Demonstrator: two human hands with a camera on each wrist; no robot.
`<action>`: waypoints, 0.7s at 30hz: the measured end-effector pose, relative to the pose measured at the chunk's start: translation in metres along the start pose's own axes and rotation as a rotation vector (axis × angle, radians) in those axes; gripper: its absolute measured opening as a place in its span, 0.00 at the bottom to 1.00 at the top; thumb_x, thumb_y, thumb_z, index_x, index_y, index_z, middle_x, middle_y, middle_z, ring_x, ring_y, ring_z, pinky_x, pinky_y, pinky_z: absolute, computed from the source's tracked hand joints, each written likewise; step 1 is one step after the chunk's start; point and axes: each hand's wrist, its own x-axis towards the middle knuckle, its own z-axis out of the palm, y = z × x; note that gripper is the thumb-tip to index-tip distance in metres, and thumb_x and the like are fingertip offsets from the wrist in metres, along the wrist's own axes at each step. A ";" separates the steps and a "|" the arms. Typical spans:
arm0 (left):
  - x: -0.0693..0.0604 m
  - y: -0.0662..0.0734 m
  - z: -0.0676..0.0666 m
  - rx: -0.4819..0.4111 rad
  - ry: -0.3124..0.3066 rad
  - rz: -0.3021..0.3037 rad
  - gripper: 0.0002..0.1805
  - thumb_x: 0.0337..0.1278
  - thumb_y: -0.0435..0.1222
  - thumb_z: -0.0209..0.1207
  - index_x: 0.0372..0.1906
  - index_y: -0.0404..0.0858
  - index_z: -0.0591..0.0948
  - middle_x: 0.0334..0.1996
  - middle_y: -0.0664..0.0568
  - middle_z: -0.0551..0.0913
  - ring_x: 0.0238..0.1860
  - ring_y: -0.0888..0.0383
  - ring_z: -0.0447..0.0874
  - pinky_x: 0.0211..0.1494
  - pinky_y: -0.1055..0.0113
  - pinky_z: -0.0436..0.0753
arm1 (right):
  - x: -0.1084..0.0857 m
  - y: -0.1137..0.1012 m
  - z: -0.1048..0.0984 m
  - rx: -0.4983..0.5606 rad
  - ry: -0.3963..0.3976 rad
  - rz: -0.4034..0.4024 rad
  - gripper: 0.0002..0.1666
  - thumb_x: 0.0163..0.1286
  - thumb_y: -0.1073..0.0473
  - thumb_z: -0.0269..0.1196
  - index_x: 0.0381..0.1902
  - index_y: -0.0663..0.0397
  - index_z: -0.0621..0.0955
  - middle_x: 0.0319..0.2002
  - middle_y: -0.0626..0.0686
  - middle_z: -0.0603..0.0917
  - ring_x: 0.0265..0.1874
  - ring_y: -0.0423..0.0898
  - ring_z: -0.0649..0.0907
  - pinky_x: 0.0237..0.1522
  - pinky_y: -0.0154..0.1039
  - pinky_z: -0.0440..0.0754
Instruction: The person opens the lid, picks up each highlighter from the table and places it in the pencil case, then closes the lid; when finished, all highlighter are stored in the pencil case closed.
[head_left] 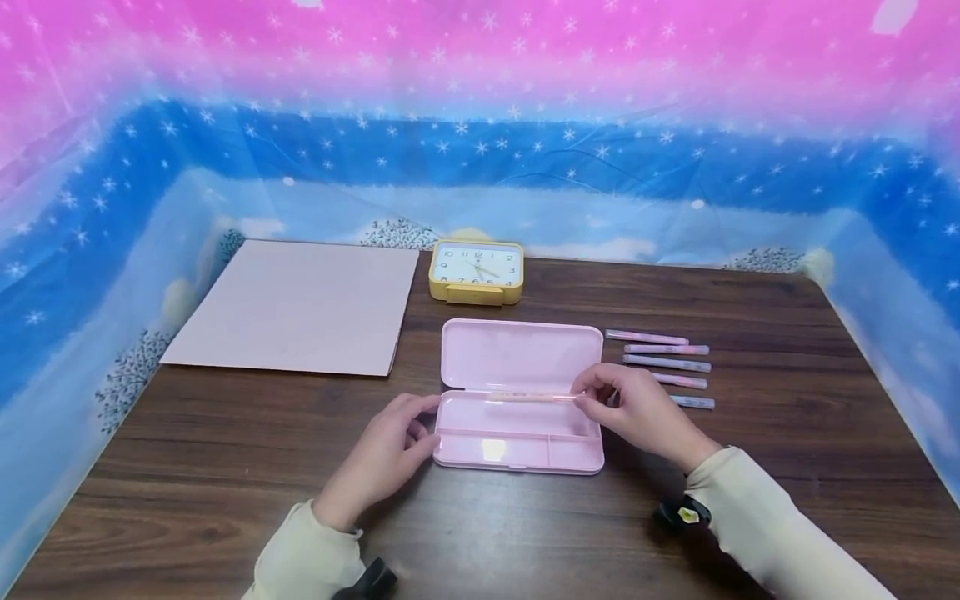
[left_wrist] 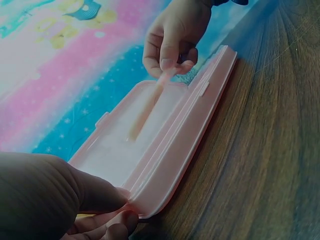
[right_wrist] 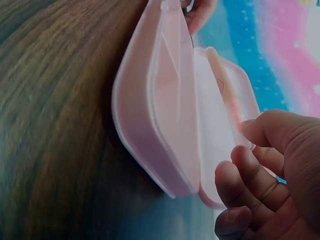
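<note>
A pink pencil case (head_left: 517, 412) lies on the table with its lid (head_left: 521, 354) folded back. My left hand (head_left: 386, 446) holds the case by its left end; in the left wrist view the thumb (left_wrist: 97, 192) lies against the corner. Between thumb and fingertips my right hand (head_left: 645, 408) pinches one end of a pale pinkish pen (head_left: 528, 397). The pen lies level over the back of the long compartment, close to the hinge, and the left wrist view shows it above the case (left_wrist: 175, 165). Whether it touches the case I cannot tell.
Several pastel pens (head_left: 667, 363) lie in a loose column right of the case, partly behind my right hand. A yellow alarm clock (head_left: 476, 272) stands behind the case. At the back left lies a flat pale board (head_left: 292, 308). Patterned cloth (head_left: 480, 150) surrounds the table.
</note>
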 end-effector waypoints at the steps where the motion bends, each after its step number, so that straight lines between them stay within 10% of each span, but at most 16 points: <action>1: 0.000 0.000 0.000 -0.002 0.001 -0.001 0.26 0.55 0.27 0.63 0.61 0.33 0.77 0.47 0.45 0.80 0.35 0.63 0.77 0.40 0.71 0.80 | 0.000 0.000 0.002 0.002 -0.008 -0.007 0.06 0.63 0.60 0.68 0.36 0.42 0.83 0.26 0.40 0.79 0.25 0.37 0.77 0.29 0.32 0.78; 21: -0.002 0.002 0.000 -0.006 -0.009 -0.024 0.26 0.56 0.27 0.63 0.62 0.33 0.77 0.49 0.45 0.79 0.36 0.63 0.77 0.40 0.70 0.81 | -0.005 -0.005 0.012 -0.001 -0.129 -0.030 0.06 0.65 0.60 0.67 0.39 0.44 0.83 0.27 0.38 0.79 0.26 0.35 0.76 0.29 0.31 0.77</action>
